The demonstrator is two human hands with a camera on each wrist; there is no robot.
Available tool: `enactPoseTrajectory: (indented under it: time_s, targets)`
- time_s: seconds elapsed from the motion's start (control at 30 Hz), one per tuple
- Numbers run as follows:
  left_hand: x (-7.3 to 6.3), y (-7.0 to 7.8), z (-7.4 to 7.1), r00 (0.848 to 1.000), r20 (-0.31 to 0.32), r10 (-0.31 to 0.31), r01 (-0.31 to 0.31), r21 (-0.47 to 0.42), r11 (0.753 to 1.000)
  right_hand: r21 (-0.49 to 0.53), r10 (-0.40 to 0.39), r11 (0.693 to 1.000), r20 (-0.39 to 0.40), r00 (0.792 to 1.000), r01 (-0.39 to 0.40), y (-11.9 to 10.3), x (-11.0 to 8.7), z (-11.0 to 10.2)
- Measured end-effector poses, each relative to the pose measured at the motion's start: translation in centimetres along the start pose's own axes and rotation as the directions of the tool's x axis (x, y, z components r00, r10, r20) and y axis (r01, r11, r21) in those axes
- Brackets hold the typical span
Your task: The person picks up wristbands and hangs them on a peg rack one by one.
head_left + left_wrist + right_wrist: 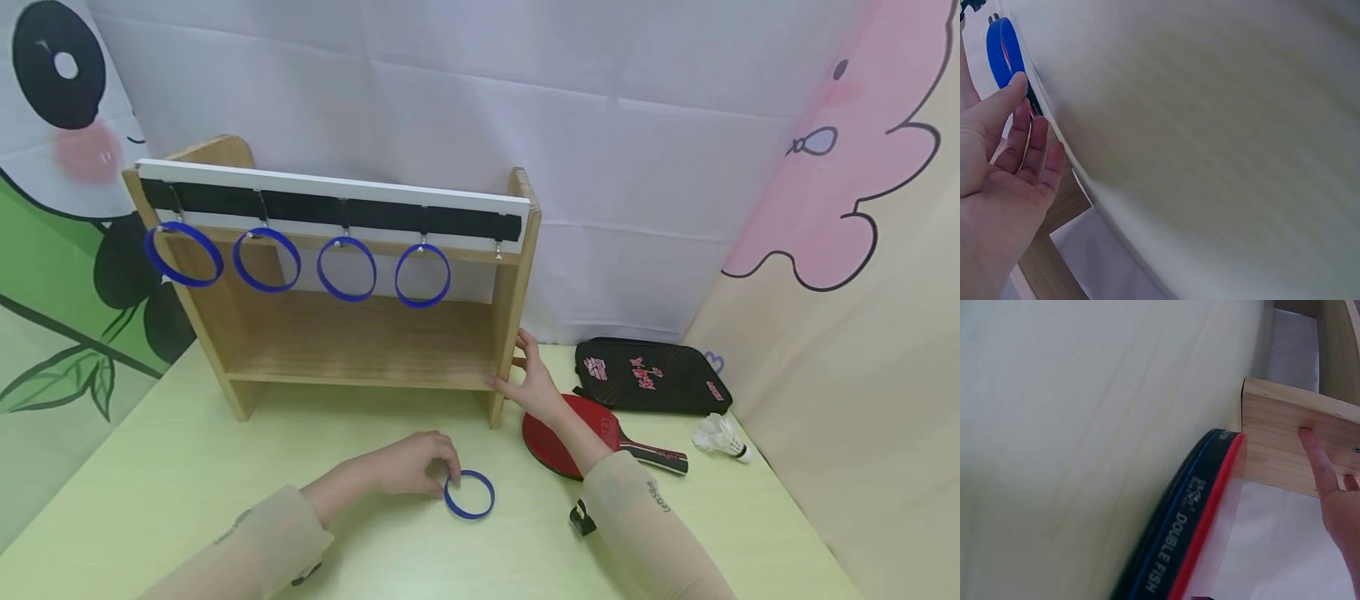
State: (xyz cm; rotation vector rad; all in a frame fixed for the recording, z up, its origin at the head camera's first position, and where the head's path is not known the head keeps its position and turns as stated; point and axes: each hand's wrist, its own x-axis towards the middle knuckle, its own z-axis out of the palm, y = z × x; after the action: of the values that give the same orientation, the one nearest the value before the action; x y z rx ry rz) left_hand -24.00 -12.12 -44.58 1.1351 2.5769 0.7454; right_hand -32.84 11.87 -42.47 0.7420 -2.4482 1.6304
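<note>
My left hand (412, 462) pinches a blue ring (468, 516) between thumb and fingers, low over the table in front of the wooden shelf. The left wrist view shows the ring's band (999, 59) at the thumb tip, the other fingers loosely bent. My right hand (536, 387) touches the outside of the shelf's right side panel (516, 308), fingers spread; in the right wrist view a straight finger presses the wood (1272, 428). Several more blue rings (347, 297) hang from small metal hooks along the black strip (382, 215) on the shelf's top rail. Another hook (498, 250) hangs at the strip's right end.
Under my right forearm lies a red table tennis paddle (555, 437), its handle pointing right. Behind it rests a black zipped case (645, 375), with a white shuttlecock (720, 437) to the right. Printed cloth walls (637, 167) stand close behind and beside the table.
</note>
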Motion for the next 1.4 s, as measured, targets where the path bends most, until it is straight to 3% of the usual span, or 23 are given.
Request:
enactPoseTrajectory:
  time_s: [0.27, 0.67, 0.77, 1.0, 1.4]
  targets:
    - [-0.2, 0.2, -0.3, 0.999, -0.006, 0.044, -0.045, -0.012, 0.999, -0.003, 0.013, 1.0, 0.005, 1.0, -0.013, -0.1, 0.1, -0.1]
    - [-0.5, 1.1, -0.8, 0.999, -0.037, 0.037, -0.039, -0.041, 0.998, 0.003, 0.029, 1.0, 0.007, 1.0, -0.029, -0.1, 0.1, 0.2]
    - [-0.6, 1.5, -1.2, 0.998, -0.042, 0.038, -0.04, -0.048, 0.998, 0.005, 0.033, 0.999, 0.011, 0.999, -0.033, -0.2, 0.0, 0.1]
    - [-0.8, 2.2, -2.1, 0.998, -0.064, 0.027, -0.029, -0.034, 0.999, 0.014, 0.062, 0.998, 0.059, 0.996, -0.063, -3.9, -1.0, -0.3]
    - [-1.3, 4.5, -4.5, 0.993, -0.11, 0.029, -0.03, -0.01, 0.999, 0.022, 0.065, 0.998, 0.061, 0.996, -0.066, -3.9, -1.2, -0.3]
